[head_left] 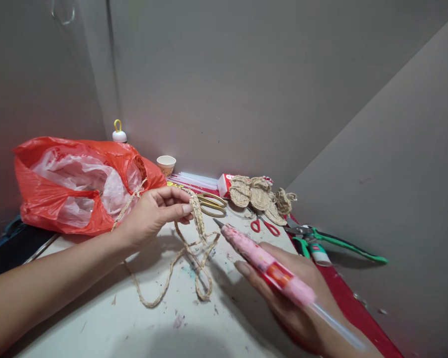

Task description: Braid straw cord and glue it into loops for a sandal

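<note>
Between the thumb and fingers of my left hand [159,214] is a small coiled piece of braided straw cord [197,216], held above the table. A loose length of the cord [168,286] loops down onto the tabletop, and another stretch runs toward the red bag. My right hand [283,293] is wrapped round a pink glue gun [256,256], with a clear glue stick [338,325] poking out of its back end. The dark nozzle points at the coiled piece, a short gap away from it. The trigger fingers are mostly hidden under the gun.
A red plastic bag [33,199] stands at the left. Behind my hands are a paper cup [166,166], glue sticks [197,180], gold-handled scissors [212,205] and woven straw pieces [259,194]. Red-handled scissors [271,228] and green-handled pliers [343,244] lie to the right, near grey walls.
</note>
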`<control>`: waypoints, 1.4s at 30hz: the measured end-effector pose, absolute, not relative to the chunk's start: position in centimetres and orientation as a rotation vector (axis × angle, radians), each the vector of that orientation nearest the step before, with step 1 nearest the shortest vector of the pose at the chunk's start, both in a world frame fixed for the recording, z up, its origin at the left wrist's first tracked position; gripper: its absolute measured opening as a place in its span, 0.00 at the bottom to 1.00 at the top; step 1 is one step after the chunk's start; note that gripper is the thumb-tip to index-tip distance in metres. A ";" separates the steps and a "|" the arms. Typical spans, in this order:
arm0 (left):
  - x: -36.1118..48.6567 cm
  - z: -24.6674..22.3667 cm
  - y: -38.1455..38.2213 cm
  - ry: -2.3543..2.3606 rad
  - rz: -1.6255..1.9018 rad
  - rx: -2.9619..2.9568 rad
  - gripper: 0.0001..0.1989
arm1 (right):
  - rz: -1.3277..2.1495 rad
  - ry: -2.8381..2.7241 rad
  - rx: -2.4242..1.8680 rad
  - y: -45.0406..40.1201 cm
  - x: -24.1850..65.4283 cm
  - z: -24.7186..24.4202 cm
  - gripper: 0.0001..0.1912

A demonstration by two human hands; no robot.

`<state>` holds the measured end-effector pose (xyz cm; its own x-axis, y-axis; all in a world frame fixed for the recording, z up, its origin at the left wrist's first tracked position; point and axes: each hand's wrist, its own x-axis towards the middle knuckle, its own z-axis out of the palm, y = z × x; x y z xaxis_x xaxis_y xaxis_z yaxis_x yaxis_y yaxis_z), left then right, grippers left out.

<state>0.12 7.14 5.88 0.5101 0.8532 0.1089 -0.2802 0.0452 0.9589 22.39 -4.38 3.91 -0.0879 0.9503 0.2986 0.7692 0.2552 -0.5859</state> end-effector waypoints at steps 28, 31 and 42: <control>2.1 3.5 2.9 0.402 0.406 0.994 0.15 | 1.446 -1.111 -1.208 -3.9 20.3 3.4 0.14; 2.2 3.2 2.8 0.396 0.393 0.983 0.16 | 1.462 -1.076 -1.203 -3.9 19.9 3.2 0.14; 2.1 3.5 3.0 0.426 0.403 0.984 0.18 | 1.402 -1.093 -1.105 -4.0 20.4 2.6 0.10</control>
<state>2.07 2.98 3.46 0.8461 0.5079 -0.1616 -0.1323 0.4939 0.8594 20.43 -3.95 2.59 -0.0811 0.9937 -0.0776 -0.1670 -0.0903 -0.9818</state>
